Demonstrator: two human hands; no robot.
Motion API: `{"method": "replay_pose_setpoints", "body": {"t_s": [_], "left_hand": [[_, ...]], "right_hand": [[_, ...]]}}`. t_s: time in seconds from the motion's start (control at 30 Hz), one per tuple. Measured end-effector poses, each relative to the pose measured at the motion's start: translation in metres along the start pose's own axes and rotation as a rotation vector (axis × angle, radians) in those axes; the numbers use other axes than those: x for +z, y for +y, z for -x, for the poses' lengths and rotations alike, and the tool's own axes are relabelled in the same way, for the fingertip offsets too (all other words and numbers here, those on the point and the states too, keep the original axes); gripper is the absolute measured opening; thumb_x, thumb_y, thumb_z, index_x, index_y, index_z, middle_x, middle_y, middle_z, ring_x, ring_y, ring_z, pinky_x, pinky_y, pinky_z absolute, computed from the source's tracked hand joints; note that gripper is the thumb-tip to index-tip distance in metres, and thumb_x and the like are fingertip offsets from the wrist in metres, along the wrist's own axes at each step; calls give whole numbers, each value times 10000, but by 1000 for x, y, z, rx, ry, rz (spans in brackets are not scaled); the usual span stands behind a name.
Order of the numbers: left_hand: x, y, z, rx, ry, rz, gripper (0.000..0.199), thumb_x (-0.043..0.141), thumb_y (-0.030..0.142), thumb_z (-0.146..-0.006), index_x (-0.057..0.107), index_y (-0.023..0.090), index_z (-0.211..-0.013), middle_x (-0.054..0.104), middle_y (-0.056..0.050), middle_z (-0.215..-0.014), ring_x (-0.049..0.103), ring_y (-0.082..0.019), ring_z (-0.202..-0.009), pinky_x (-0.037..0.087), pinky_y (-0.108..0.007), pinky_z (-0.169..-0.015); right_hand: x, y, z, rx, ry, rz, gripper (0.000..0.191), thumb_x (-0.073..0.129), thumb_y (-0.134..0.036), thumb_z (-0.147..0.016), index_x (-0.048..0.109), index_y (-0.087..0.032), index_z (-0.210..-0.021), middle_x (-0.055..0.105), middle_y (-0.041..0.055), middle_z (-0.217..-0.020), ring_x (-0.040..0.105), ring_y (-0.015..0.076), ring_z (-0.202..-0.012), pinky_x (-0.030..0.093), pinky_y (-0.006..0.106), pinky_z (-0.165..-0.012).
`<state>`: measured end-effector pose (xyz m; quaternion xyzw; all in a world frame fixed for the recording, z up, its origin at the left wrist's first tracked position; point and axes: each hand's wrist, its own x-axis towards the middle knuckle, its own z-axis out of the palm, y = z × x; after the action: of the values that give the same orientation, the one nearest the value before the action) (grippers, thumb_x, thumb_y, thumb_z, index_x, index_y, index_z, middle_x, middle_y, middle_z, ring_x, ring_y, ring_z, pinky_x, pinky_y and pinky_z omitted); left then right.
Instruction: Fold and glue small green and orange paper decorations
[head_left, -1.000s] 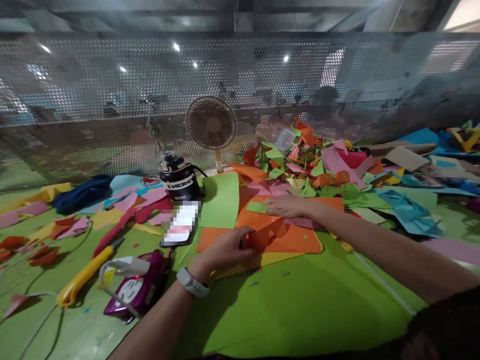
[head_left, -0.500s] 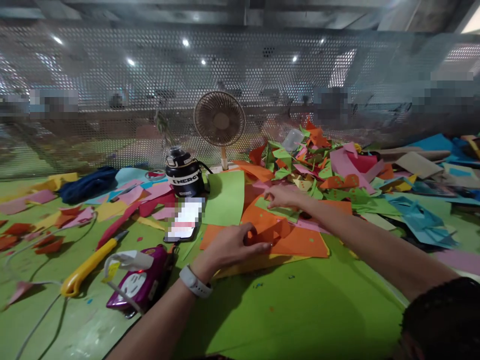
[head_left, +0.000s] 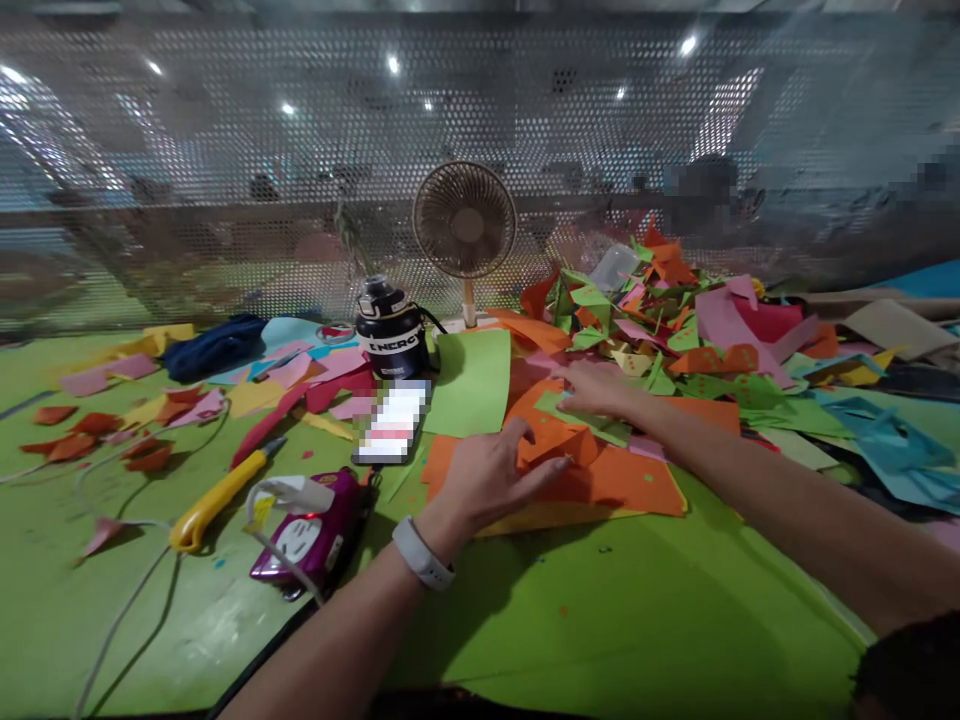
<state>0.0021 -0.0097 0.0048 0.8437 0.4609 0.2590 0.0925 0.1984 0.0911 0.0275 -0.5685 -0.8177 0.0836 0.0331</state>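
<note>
My left hand [head_left: 487,482], with a pale watch band [head_left: 422,553] on its wrist, hovers at or rests on the left part of an orange paper sheet [head_left: 637,488]. Its thumb and index finger are spread apart beside a folded orange paper piece [head_left: 559,445]; whether they touch it is unclear. Farther back, my right hand [head_left: 600,390] reaches in from the right over a small green paper piece [head_left: 611,428]. Its fingertips point left and stand apart, with nothing visible between them. Yellow paper [head_left: 555,522] shows under the orange sheet.
A light green sheet [head_left: 474,380], phone [head_left: 394,425] and black bottle [head_left: 391,335] stand left of the hands. Nearer lie a purple power strip [head_left: 341,510] and a yellow-handled cutter [head_left: 221,500]. Behind are a fan [head_left: 466,222] and a mesh screen [head_left: 300,150]. Coloured scraps [head_left: 739,365] pile up right.
The view has shifted, so the table things appear farther right and slightly higher. Both hands stay over the same papers, the left thumb and index finger still apart.
</note>
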Motion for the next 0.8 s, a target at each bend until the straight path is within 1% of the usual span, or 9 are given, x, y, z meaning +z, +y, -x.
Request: {"method": "replay_pose_setpoints", "body": {"t_s": [0.07, 0.1, 0.17, 0.23, 0.37, 0.47, 0.6, 0.7, 0.8], "left_hand": [[0, 2, 1, 123, 76, 58, 381, 452, 524, -902, 584, 173, -835, 515, 44, -481, 454, -112, -415, 266, -231, -458], [0, 3, 2, 209, 100, 87, 348, 449, 465, -918, 578, 178, -769, 496, 49, -467, 430, -100, -405, 263, -227, -458], [1, 4, 3, 360, 129, 127, 341, 450, 369, -927, 547, 184, -658, 473, 47, -454, 395, -87, -405, 255, -225, -459], [2, 3, 4, 407, 128, 146, 359, 457, 329, -922, 520, 185, -599, 456, 45, -453, 361, -82, -408, 238, -229, -454], [2, -2, 4, 265, 61, 222, 376, 453, 363, -923, 504, 183, -598, 421, 52, -474, 318, -78, -421, 226, -224, -451], [-2, -5, 3, 124, 31, 288, 390, 449, 398, -918, 483, 184, -594, 412, 49, -503, 339, -85, -460, 250, -225, -478], [-12, -8, -2, -73, -29, 373, 334, 440, 428, -891, 530, 188, -677, 384, 58, -501, 347, -106, -474, 246, -239, -478], [-15, -13, -5, -188, -235, 450, 287, 409, 383, -869, 599, 178, -932, 412, 63, -510, 401, -133, -486, 271, -243, -477], [-11, -20, -6, -237, -491, 526, 411, 474, 349, -804, 529, 169, -1169, 437, 70, -574, 416, -136, -501, 299, -245, -479]], "right_hand": [[-4, -18, 4, -101, 30, -38, 325, 597, -181, -834, 671, -230, -1146, 645, 92, -1167, 559, 256, -1116, 418, 323, -892], [-5, -28, 6, -194, 9, -82, 281, 570, -190, -864, 693, -266, -1106, 659, 48, -1144, 572, 206, -1091, 418, 285, -896], [-6, -43, 5, -465, -49, -286, 267, 544, -208, -892, 697, -237, -1109, 678, 51, -1085, 609, 172, -987, 439, 271, -862], [-5, -44, 4, -473, -21, -320, 267, 567, -193, -867, 703, -200, -1097, 694, 63, -1052, 616, 177, -944, 444, 279, -840], [-5, -8, 13, -275, 29, -258, 268, 518, -165, -861, 718, -137, -1037, 722, 92, -994, 638, 201, -854, 451, 286, -730], [-8, 21, 32, -213, 17, -247, 272, 501, -171, -857, 731, -144, -1000, 736, 78, -901, 649, 194, -785, 452, 270, -679], [-10, 29, 61, -227, -41, -264, 308, 513, -178, -835, 715, -183, -1068, 713, 74, -1060, 649, 199, -907, 476, 266, -739], [-4, 25, 75, -277, -44, -249, 355, 524, -131, -790, 698, -183, -1095, 668, 94, -1159, 610, 223, -1031, 465, 313, -858], [6, 23, 79, -300, -22, -228, 358, 539, -109, -764, 691, -131, -1087, 657, 138, -1144, 583, 257, -1068, 437, 371, -925]]}}
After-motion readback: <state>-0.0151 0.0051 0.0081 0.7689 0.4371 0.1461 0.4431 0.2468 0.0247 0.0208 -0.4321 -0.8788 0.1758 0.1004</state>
